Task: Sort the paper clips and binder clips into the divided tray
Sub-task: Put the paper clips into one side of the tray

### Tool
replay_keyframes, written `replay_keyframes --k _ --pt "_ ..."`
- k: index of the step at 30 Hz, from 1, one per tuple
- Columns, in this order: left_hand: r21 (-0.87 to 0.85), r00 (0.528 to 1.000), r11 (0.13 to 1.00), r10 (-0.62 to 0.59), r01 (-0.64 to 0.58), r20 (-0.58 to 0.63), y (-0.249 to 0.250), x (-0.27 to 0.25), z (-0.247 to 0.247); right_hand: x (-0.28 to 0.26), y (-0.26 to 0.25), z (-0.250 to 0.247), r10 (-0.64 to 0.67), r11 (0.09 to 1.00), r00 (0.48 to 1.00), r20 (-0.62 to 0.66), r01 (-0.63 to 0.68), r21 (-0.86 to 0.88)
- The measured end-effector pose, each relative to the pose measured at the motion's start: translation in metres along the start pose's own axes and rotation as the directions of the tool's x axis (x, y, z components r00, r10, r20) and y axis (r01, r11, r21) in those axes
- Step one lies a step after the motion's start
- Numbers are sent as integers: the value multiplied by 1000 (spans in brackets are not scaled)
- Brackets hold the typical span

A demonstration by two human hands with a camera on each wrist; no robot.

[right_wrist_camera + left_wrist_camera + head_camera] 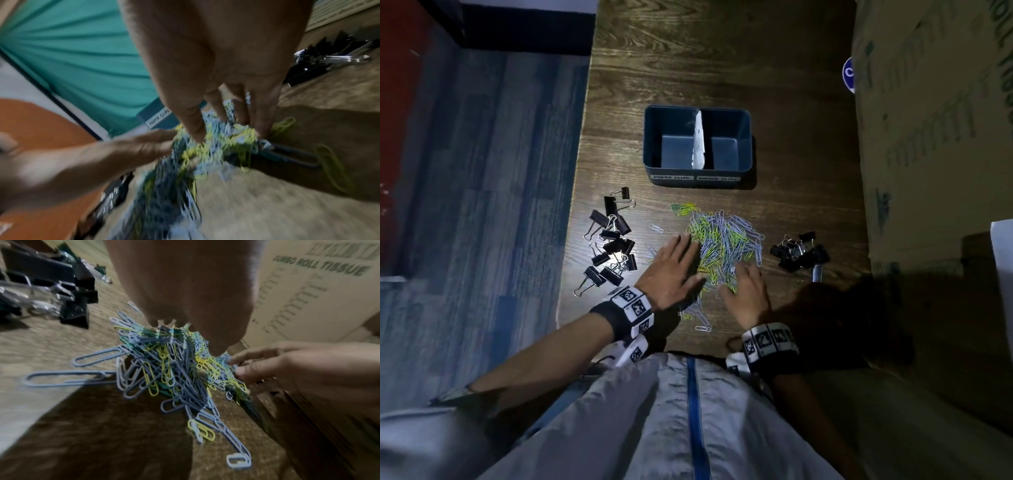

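Paper clips [726, 240] are lying before the tray [697, 173] on the tabletop [722, 68]; binder clips [611, 240] are sitting left and right.

right wrist view smeared by blur, tray [158, 116] mostly hidden behind right hand [216, 68], tray labels [697, 178] too small to read, cardboard box [935, 137] cut off at frame edge

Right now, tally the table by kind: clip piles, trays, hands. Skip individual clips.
Binder clip piles: 2, one by the left hand, one by the right hand
Paper clip pile: 1
Divided tray: 1
Hands: 2, left hand, right hand, both on the paper clips
Total: 6
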State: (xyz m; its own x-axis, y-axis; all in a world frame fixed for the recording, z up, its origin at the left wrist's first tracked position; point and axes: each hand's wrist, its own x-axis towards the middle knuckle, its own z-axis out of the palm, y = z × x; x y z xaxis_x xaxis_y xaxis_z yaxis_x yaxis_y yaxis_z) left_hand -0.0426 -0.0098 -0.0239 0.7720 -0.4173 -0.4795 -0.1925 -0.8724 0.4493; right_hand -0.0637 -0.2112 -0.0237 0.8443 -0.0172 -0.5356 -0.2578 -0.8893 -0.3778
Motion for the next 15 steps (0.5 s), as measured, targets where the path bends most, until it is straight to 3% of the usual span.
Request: replay_keyframes --k 3,6,8,11,13,15 --pt "34 997 997 65 -63 -46 -9 -29 -3 6 7 -7 -67 998 998 -10 67 10" --pt "71 988 996 59 -50 -145 -21 -61 -5 3 16 -14 -98 995 994 -41 99 14" --pt "59 990 998 -23 32 -140 -32 -79 -2 1 20 -15 -127 992 990 55 126 12" --pt "75 990 987 -141 143 -25 -48 -91 7 -6 16 -8 -148 981 942 302 178 -74" --pt "61 987 986 -159 157 26 -52 -88 12 -11 10 3 -183 957 897 403 257 -137" --pt "11 994 994 -107 106 31 -46 -78 16 -15 5 16 -245 926 879 409 337 -169"
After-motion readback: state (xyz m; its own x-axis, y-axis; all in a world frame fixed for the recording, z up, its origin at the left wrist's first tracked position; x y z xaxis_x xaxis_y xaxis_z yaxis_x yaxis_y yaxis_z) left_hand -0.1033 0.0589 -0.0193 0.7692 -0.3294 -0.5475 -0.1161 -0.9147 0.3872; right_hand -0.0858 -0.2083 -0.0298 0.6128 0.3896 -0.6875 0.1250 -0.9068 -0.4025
